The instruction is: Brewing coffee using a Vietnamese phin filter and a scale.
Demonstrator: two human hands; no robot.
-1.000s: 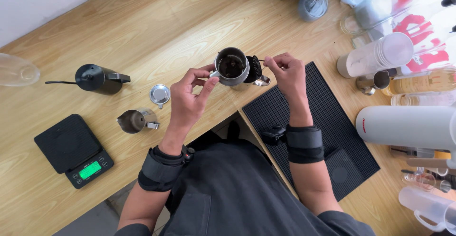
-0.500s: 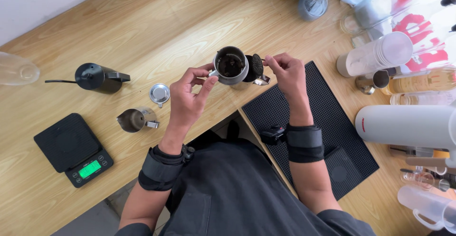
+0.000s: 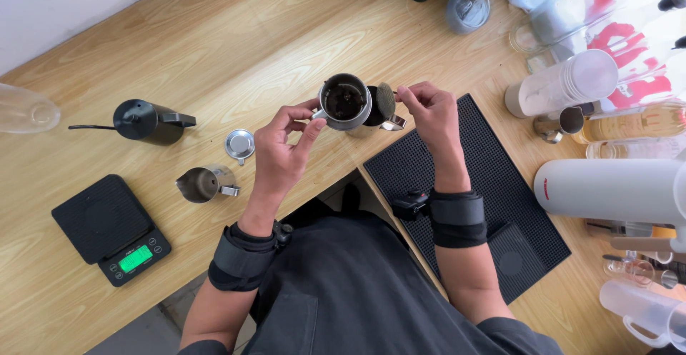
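Observation:
My left hand (image 3: 284,156) pinches the rim handle of a small steel filter cup (image 3: 344,101) with dark, wet grounds inside, held above the wooden counter (image 3: 236,48). Just right of the cup, my right hand (image 3: 427,112) grips a round perforated metal press disc (image 3: 386,99) by its edge and holds it tilted. A second steel cup (image 3: 373,125) with a small handle sits directly below and behind them, mostly hidden.
To the left stand a black gooseneck kettle (image 3: 146,121), a round metal lid (image 3: 240,144), a small steel pitcher (image 3: 204,183) and a black scale (image 3: 111,230) with a lit green display. A black rubber mat (image 3: 471,176) lies to the right, with a white cylinder (image 3: 607,191), clear cups and bottles beyond it.
Both hands stay almost in place. The press disc in my right hand has tipped up slightly beside the filter cup.

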